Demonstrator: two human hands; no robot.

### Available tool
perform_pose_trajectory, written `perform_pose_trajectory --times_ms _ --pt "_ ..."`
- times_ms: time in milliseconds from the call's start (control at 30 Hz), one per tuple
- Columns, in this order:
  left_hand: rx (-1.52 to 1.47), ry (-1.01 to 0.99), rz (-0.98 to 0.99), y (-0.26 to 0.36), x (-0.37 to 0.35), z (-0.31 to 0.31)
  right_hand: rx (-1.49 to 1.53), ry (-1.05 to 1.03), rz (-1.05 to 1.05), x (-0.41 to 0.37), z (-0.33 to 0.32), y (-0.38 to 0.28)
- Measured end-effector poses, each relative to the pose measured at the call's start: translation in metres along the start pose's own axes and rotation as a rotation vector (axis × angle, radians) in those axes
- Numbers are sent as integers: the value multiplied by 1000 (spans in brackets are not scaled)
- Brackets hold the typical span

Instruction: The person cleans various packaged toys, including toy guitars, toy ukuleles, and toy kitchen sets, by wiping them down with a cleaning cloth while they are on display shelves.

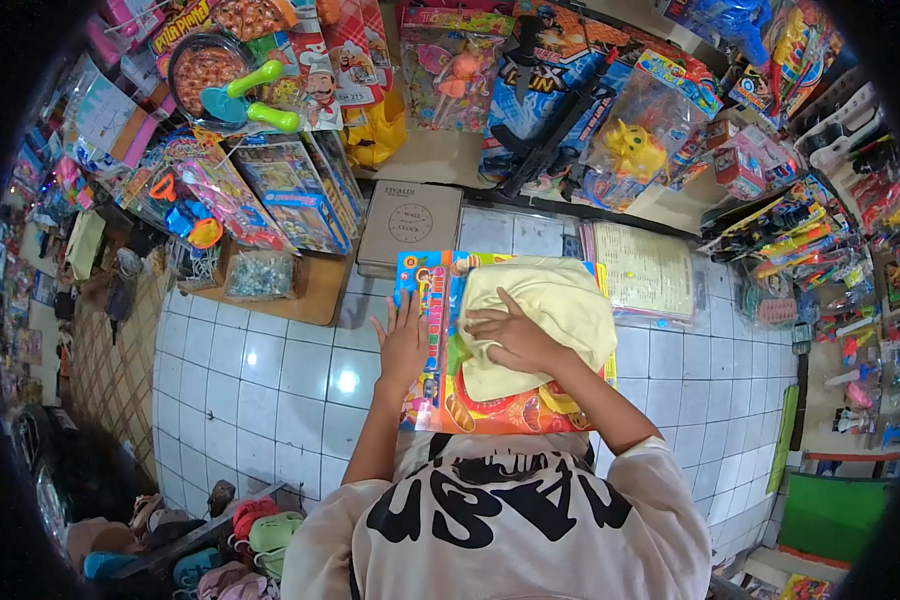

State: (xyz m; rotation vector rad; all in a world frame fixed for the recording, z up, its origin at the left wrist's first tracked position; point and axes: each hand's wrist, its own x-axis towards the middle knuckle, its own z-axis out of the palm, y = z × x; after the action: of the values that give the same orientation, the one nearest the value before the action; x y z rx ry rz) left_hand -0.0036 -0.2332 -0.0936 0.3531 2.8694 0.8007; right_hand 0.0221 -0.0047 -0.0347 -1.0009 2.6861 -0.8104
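Note:
A pale yellow cloth (560,300) lies folded over a colourful printed toy package (430,390) in front of the person's body. My right hand (515,332) rests on the left part of the cloth with its fingers spread. On the package's left edge lies my left hand (402,340), fingers apart and pointing away from the body. Pictures of food show on the package below the cloth. Most of the package's right side is hidden under the cloth.
Beyond the package stands a brown wall clock box (408,225) on the tiled floor (270,370). Plastic-wrapped printed sheets (645,270) lie at its right. Packaged toys (560,110) hang along the back and sides. Footwear (260,525) is at the lower left.

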Motion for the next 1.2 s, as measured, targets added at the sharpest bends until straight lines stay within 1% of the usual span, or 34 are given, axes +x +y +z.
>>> perform_pose_trajectory --times_ms 33,100,133,233,267,300,367,433,467,567,600,700,733,767,833,933,1033,1067,1200 --pt "41 8 1 2 0 -1 108 3 30 -9 -6 2" --pt "16 39 -19 9 0 -5 321 9 86 -22 -23 5" --pt "4 53 -29 10 0 -6 384 143 71 -25 -31 2" --pt "-169 151 137 1 5 1 328 327 76 -16 -41 -26" --pt "-196 174 148 0 7 1 216 306 56 -9 -29 -31" --pt "-222 199 161 1 8 0 149 206 146 0 -15 -39" --pt "-242 234 171 -3 10 -2 -154 22 193 14 32 -45" --pt "-243 246 166 -11 12 2 -365 79 164 12 57 -54" --pt "-318 250 130 -13 12 4 -383 89 144 9 58 -53" --pt "-248 278 147 -20 10 12 -170 -16 92 -2 44 -47" --pt "-295 268 142 -18 8 11 -106 29 59 -8 41 -41" --pt "-259 269 147 -15 8 14 52 -60 105 -14 4 -31" --pt "-255 266 146 -12 8 12 43 -58 98 -16 -14 -31" --pt "-250 264 144 -9 7 9 64 -34 167 -19 -20 -22" --pt "-233 264 150 -6 8 4 239 114 195 -23 -33 -16" --pt "-205 256 164 -4 8 1 160 196 97 -10 -21 -28" --pt "-196 251 161 -6 8 2 -173 35 93 13 31 -36" --pt "-186 260 167 -10 9 5 -329 49 89 14 53 -33" --pt "-193 294 169 -10 8 6 -279 -53 81 3 36 -39"
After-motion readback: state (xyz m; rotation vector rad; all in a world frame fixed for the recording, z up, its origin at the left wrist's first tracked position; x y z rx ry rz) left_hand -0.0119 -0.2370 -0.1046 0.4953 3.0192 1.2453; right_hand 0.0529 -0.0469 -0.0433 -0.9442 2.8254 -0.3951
